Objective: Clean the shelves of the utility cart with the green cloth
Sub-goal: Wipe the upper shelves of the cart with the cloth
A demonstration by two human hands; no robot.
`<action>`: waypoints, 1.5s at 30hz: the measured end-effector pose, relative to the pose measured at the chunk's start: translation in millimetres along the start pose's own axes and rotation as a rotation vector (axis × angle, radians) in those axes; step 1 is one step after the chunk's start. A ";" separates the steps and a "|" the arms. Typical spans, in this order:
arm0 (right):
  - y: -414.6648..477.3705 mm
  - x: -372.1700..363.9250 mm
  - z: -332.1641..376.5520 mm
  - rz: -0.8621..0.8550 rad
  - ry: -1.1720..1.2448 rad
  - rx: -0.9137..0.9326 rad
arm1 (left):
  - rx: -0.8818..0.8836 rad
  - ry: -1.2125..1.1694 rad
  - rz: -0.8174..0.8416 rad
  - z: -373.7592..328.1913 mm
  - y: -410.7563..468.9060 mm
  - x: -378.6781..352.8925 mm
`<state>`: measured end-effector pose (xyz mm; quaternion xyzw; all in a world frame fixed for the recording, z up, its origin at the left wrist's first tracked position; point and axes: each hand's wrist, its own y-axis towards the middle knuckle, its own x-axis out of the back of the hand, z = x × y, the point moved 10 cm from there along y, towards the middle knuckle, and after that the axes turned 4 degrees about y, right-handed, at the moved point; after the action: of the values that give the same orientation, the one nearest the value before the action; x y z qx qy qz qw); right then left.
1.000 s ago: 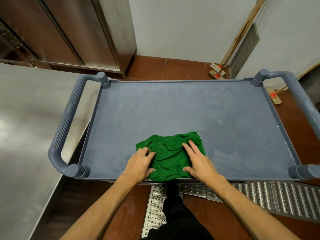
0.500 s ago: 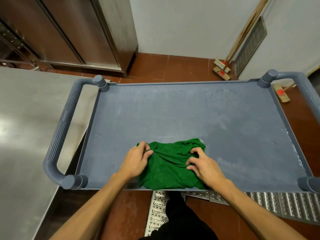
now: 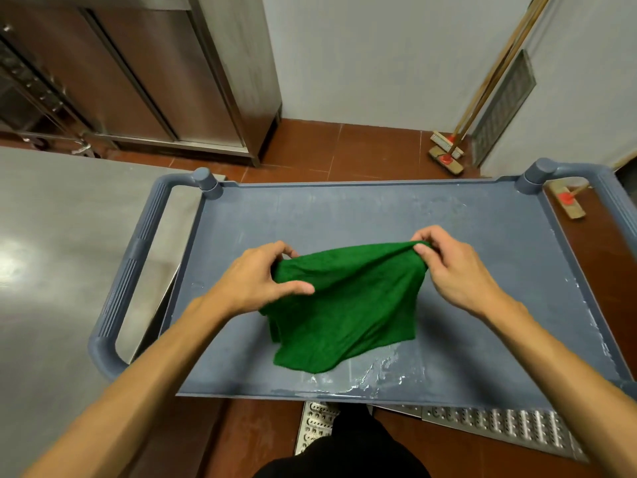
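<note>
The green cloth (image 3: 348, 305) hangs stretched between both hands above the grey-blue top shelf of the utility cart (image 3: 344, 215). My left hand (image 3: 255, 281) pinches its left corner, and my right hand (image 3: 451, 267) pinches its right corner a little higher. The cloth's lower edge droops down to the shelf near the front rim. Wet streaks glisten on the shelf at the front right. The cart's lower shelves are hidden under the top one.
A steel counter (image 3: 51, 270) lies close along the cart's left handle (image 3: 131, 270). Steel cabinets (image 3: 155, 81) stand at the back left. Brooms (image 3: 448, 153) lean in the far right corner. A metal floor grate (image 3: 482, 426) runs under the cart's front edge.
Both hands went from pressing the cloth flat on the shelf to gripping its corners, then lifted it up and spread it apart.
</note>
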<state>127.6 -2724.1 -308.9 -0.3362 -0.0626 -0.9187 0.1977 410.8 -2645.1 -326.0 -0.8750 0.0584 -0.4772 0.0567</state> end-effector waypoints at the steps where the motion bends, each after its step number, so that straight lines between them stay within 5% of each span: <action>1: 0.8 4.8 6.0 0.005 0.005 0.003 | -0.032 0.077 0.010 -0.8 0.9 3.3; 9: -23.7 -12.9 47.1 0.230 -0.269 0.090 | -0.176 0.253 -0.072 -13.6 -15.4 33.4; 16: -37.8 22.5 97.1 0.083 -0.355 0.239 | -0.212 0.123 -0.302 -31.2 -39.5 89.6; 23: -44.5 87.6 129.4 -0.064 -0.385 0.272 | -0.320 0.100 -0.289 -84.9 -32.1 121.5; 45: 88.0 292.7 61.4 -0.386 -0.287 0.291 | -0.410 0.323 -0.520 -260.4 156.4 158.3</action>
<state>-4.0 -2883.4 -75.4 -0.4130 -0.2841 -0.8636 0.0546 269.2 -2835.6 -79.0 -0.7672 -0.0632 -0.5860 -0.2529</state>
